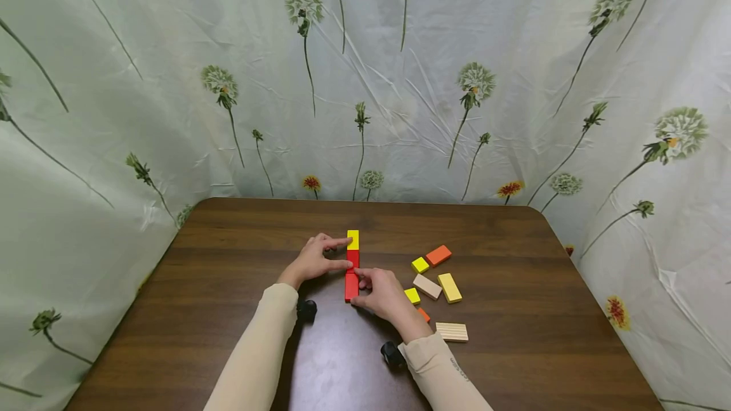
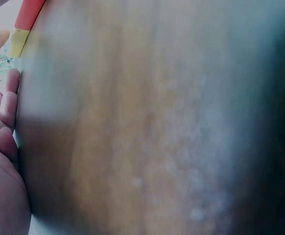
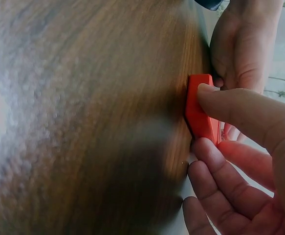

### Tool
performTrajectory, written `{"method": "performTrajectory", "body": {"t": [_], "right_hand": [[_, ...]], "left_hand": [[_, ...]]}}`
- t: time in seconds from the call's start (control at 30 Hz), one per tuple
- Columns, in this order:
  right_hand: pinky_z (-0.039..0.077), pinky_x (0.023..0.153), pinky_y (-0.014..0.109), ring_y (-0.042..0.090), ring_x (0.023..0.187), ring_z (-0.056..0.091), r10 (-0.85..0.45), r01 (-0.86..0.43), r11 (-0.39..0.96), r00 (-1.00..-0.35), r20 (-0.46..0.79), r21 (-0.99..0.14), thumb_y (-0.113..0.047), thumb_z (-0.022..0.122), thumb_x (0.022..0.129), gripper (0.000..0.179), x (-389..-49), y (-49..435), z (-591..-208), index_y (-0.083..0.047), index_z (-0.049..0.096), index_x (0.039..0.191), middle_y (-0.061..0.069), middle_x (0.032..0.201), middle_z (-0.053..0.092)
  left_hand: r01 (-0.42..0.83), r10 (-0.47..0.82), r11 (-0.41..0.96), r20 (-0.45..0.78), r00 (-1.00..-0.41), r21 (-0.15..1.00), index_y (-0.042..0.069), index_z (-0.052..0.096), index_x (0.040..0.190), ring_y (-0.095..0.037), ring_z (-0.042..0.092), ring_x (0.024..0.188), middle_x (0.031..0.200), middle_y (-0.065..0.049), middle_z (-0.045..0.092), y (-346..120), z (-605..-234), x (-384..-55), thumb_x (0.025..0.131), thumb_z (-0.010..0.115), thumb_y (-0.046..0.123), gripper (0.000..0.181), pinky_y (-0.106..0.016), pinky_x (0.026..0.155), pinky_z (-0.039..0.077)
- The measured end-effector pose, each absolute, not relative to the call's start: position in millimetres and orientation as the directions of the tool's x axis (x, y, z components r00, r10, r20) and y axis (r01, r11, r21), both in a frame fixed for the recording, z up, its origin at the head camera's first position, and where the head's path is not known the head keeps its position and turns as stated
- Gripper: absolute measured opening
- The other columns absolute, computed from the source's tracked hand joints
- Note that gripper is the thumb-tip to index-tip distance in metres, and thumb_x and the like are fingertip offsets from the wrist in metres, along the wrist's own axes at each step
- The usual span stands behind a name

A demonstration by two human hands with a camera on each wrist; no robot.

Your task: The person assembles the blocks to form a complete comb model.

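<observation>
A straight line of blocks runs away from me in the head view: a yellow block [image 1: 353, 235] at the far end, a red block [image 1: 354, 255] behind it, and another red block [image 1: 351, 287] nearest me. My left hand [image 1: 311, 260] is on the line's left side, index fingertip at the yellow block and thumb at the middle red one, both fairly straight. My right hand [image 1: 384, 293] pinches the nearest red block between thumb and fingers, one at each end. The right wrist view shows that thumb [image 3: 230, 102] on the red block's face.
Loose blocks lie right of the line: an orange block [image 1: 438, 255], a small yellow block [image 1: 420, 265], a pale pink block [image 1: 427, 286], a light yellow block [image 1: 449, 288] and a striped wooden block [image 1: 452, 332]. A floral curtain [image 1: 400, 81] hangs behind the brown table [image 1: 228, 335].
</observation>
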State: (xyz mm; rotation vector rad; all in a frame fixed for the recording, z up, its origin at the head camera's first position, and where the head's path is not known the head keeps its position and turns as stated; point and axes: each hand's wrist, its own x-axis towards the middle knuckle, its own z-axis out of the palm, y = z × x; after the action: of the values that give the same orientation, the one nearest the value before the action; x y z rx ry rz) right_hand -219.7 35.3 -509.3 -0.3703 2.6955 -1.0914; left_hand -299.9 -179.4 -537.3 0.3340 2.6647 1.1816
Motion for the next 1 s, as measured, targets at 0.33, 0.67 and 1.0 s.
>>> {"method": "performTrajectory", "body": {"t": [0.33,0.67,1.0], "right_hand": [[0.059,0.088,0.038,0.017,0.093,0.066,-0.329,-0.191,0.693,-0.942,-0.069,-0.695,-0.016,0.094,0.083,0.061,-219.7,35.3,-508.0,-0.005,0.072,0.138,0.005,0.101,0.075],[0.060,0.092,0.041,0.019,0.095,0.067,-0.333,-0.186,0.694,-0.939,-0.081,-0.696,-0.016,0.094,0.083,0.063,-224.1,35.6,-508.2,-0.004,0.070,0.140,0.006,0.103,0.074],[0.056,0.085,0.035,0.017,0.089,0.061,-0.345,-0.212,0.696,-0.937,-0.061,-0.686,-0.015,0.093,0.083,0.058,-224.5,36.9,-509.4,-0.004,0.072,0.136,0.004,0.097,0.070]], "left_hand": [[0.140,0.325,0.672,-0.119,-0.938,0.727,0.037,0.065,0.149,-0.027,0.046,0.127,0.128,-0.006,0.058,-182.6,-532.8,-298.3,0.079,0.093,0.050,0.077,-0.053,0.102,0.047],[0.166,0.363,0.673,-0.126,-0.923,0.721,0.034,0.062,0.152,-0.029,0.044,0.130,0.135,-0.007,0.057,-184.4,-528.1,-296.9,0.077,0.094,0.050,0.084,-0.057,0.106,0.046],[0.178,0.359,0.686,-0.115,-0.926,0.706,0.034,0.062,0.153,-0.028,0.045,0.130,0.135,-0.008,0.058,-181.6,-530.1,-296.0,0.078,0.093,0.049,0.083,-0.056,0.105,0.045]]}}
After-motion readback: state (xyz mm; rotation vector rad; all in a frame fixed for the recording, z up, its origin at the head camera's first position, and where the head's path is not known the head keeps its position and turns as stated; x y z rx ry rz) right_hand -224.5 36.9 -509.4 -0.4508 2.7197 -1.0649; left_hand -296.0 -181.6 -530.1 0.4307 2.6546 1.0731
